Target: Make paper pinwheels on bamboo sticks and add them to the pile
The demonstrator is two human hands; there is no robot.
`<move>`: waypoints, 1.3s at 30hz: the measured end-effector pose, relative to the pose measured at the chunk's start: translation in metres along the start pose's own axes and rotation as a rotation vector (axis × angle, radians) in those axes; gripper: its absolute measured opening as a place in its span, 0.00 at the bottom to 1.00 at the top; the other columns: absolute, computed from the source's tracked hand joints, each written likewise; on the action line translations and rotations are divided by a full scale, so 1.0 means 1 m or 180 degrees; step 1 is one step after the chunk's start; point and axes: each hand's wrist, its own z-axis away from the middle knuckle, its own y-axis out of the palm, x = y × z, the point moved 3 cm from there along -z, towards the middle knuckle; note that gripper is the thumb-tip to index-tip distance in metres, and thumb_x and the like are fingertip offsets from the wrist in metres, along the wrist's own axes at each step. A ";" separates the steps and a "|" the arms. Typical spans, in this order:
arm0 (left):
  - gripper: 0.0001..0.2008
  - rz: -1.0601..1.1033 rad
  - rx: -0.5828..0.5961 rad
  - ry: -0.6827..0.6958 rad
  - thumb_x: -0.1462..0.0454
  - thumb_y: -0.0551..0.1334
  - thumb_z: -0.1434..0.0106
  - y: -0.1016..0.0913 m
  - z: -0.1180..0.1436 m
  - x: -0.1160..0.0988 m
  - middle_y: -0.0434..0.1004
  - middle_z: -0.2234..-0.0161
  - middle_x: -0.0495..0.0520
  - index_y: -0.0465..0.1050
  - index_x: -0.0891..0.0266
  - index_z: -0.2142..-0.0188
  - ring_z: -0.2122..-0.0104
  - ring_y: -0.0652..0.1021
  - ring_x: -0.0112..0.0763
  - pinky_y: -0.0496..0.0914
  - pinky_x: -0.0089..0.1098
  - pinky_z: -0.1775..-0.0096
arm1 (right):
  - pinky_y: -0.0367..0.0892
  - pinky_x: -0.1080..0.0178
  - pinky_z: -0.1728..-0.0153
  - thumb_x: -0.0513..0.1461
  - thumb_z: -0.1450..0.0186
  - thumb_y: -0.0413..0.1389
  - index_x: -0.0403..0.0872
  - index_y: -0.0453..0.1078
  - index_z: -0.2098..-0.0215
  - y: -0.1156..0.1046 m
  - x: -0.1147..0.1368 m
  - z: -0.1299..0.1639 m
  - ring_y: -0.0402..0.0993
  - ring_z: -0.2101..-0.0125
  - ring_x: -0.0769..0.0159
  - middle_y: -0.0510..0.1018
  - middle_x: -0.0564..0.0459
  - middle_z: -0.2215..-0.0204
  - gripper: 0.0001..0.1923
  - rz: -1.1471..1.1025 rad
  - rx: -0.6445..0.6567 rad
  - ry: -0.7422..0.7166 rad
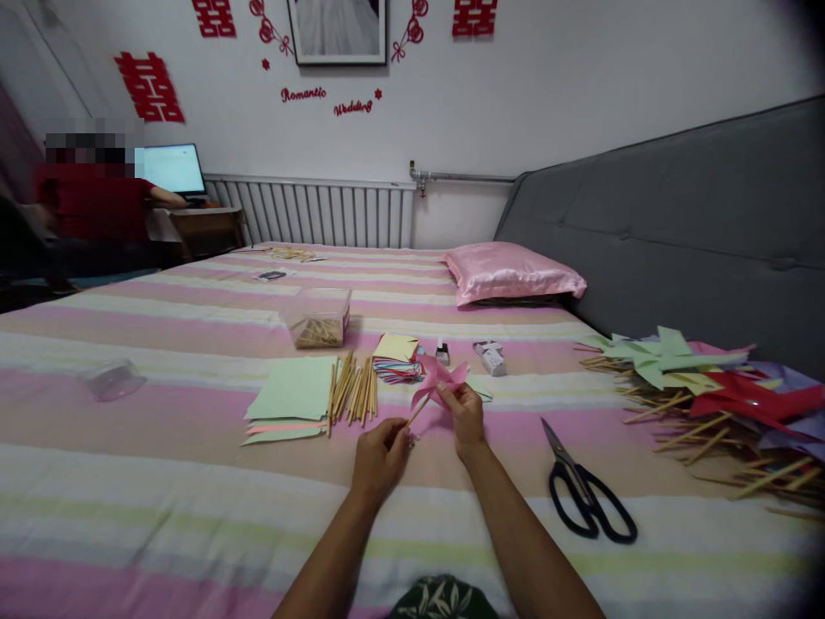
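Both hands work at frame centre: left hand (380,456) pinches the stick (418,411), right hand (465,414) pinches the pink pinwheel (440,378). Fingertips partly hidden. Scissors (588,492) lie lower right.
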 end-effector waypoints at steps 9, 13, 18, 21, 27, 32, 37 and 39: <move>0.10 -0.0192 -0.0018 0.0025 0.61 0.58 0.43 0.000 -0.001 0.002 0.80 0.75 0.53 0.76 0.62 0.66 0.75 0.78 0.32 0.70 0.29 0.71 | 0.67 0.63 0.65 0.44 0.53 0.64 0.43 0.70 0.71 -0.005 -0.001 -0.005 0.72 0.72 0.68 0.77 0.54 0.74 0.15 -0.0177 -0.0206 -0.0021; 0.10 -0.0245 0.0013 0.0054 0.62 0.57 0.42 0.000 -0.002 0.001 0.79 0.76 0.52 0.76 0.62 0.67 0.76 0.77 0.32 0.69 0.29 0.71 | 0.67 0.63 0.66 0.44 0.53 0.64 0.43 0.71 0.72 -0.005 -0.003 -0.005 0.72 0.72 0.68 0.77 0.55 0.75 0.15 -0.0222 -0.0189 0.0027; 0.09 -0.0263 0.0032 -0.0011 0.62 0.57 0.43 0.000 -0.003 0.001 0.78 0.76 0.52 0.76 0.61 0.68 0.76 0.77 0.32 0.68 0.28 0.71 | 0.68 0.62 0.66 0.44 0.55 0.66 0.43 0.71 0.72 -0.005 -0.004 -0.006 0.73 0.74 0.68 0.78 0.55 0.75 0.16 -0.0286 -0.0119 0.0151; 0.09 -0.0258 0.0061 -0.0033 0.62 0.57 0.43 0.000 -0.003 0.002 0.78 0.76 0.52 0.76 0.61 0.68 0.76 0.77 0.32 0.68 0.28 0.71 | 0.69 0.62 0.66 0.43 0.56 0.66 0.43 0.71 0.73 -0.005 -0.002 -0.005 0.72 0.74 0.68 0.77 0.55 0.76 0.16 -0.0305 -0.0081 0.0191; 0.10 -0.0276 0.0088 -0.0054 0.62 0.57 0.43 0.000 -0.003 0.005 0.78 0.75 0.52 0.76 0.63 0.68 0.75 0.77 0.31 0.68 0.28 0.71 | 0.69 0.63 0.66 0.43 0.55 0.66 0.43 0.70 0.75 -0.004 0.002 -0.003 0.72 0.74 0.69 0.76 0.57 0.78 0.15 -0.0312 -0.0023 0.0210; 0.10 -0.0262 0.0123 -0.0060 0.62 0.56 0.42 0.000 -0.002 0.005 0.78 0.76 0.52 0.75 0.63 0.68 0.75 0.77 0.31 0.68 0.28 0.71 | 0.68 0.63 0.67 0.44 0.54 0.65 0.43 0.70 0.74 -0.001 0.004 -0.002 0.72 0.73 0.68 0.77 0.55 0.77 0.15 -0.0245 0.0028 0.0182; 0.10 -0.0245 0.0103 -0.0070 0.61 0.56 0.42 -0.002 -0.002 0.000 0.78 0.76 0.52 0.75 0.63 0.68 0.75 0.77 0.32 0.68 0.28 0.71 | 0.66 0.63 0.62 0.45 0.50 0.63 0.43 0.71 0.66 0.006 0.007 0.002 0.73 0.67 0.66 0.78 0.52 0.70 0.17 -0.0208 0.0199 0.0050; 0.10 -0.0192 0.0048 -0.0107 0.61 0.56 0.42 -0.003 -0.003 -0.001 0.78 0.76 0.52 0.74 0.63 0.68 0.75 0.77 0.32 0.68 0.28 0.71 | 0.65 0.63 0.60 0.45 0.49 0.62 0.44 0.69 0.60 0.005 0.007 0.002 0.73 0.64 0.65 0.77 0.52 0.66 0.21 -0.0222 0.0215 -0.0024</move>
